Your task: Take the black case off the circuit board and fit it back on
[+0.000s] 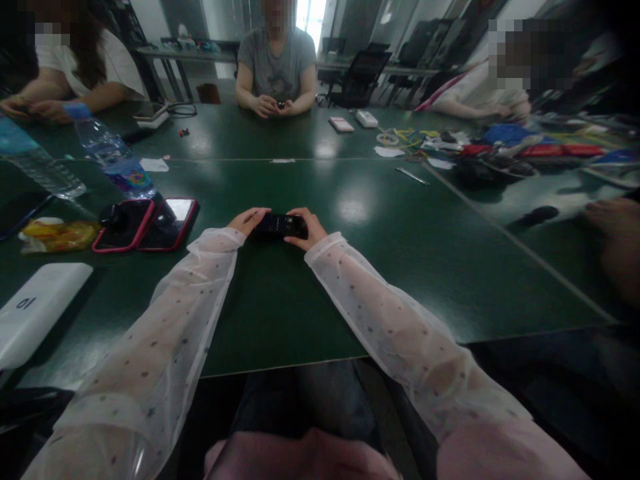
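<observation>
My left fingers [253,217] pinched one end of the dark phone [274,225] while my right fingers [310,223] gripped the other. I held it sideways over the green surface [280,300]; whether touching, I couldn't tell. A red-rimmed phone [165,231] lay to its left, a white block [50,307] nearer me.

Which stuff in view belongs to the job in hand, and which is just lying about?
In use:
- black device, held at its ends by left hand and right hand

Apparently just lying about:
- blue-capped bottle
- white block, near left
- yellow packet
- thin silvery stick
- yellow cables, far right
</observation>
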Demonstrator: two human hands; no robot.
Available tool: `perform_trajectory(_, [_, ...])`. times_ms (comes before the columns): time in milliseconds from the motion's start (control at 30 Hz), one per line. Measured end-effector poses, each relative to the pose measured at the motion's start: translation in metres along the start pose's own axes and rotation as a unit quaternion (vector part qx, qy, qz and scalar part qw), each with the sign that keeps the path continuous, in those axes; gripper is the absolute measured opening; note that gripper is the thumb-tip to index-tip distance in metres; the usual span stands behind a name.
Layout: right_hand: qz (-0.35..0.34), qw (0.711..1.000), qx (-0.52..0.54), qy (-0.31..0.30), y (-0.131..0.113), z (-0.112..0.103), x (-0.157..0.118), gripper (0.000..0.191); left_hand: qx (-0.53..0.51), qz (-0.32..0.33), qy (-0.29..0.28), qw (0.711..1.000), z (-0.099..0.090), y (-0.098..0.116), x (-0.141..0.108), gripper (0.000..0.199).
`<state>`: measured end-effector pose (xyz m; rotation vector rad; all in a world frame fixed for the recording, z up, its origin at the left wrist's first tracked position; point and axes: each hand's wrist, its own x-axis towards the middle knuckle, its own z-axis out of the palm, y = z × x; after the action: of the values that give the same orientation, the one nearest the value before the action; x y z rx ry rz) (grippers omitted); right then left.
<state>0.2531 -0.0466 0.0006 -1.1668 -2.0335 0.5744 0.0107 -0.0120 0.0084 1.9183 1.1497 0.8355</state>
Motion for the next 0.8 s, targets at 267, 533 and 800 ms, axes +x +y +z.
perform_trajectory(267, [0.085, 0.991, 0.101, 0.002, 0.0004, 0.0035, -0.0017, 0.052, -0.001, -0.006, -0.024, 1.0, -0.0007, 0.0064, 0.0004, 0.073])
perform_trajectory(533, [0.116, 0.987, 0.109, 0.003, 0.0015, 0.0038, 0.0016, 0.053, 0.046, -0.002, -0.03, 0.998, -0.0023, 0.0009, 0.0026, 0.065])
perform_trajectory(800, [0.118, 0.989, 0.08, -0.026, -0.001, -0.0008, 0.0045, 0.048, 0.063, -0.007, -0.044, 0.997, -0.0059, 0.0006, 0.0024, 0.057])
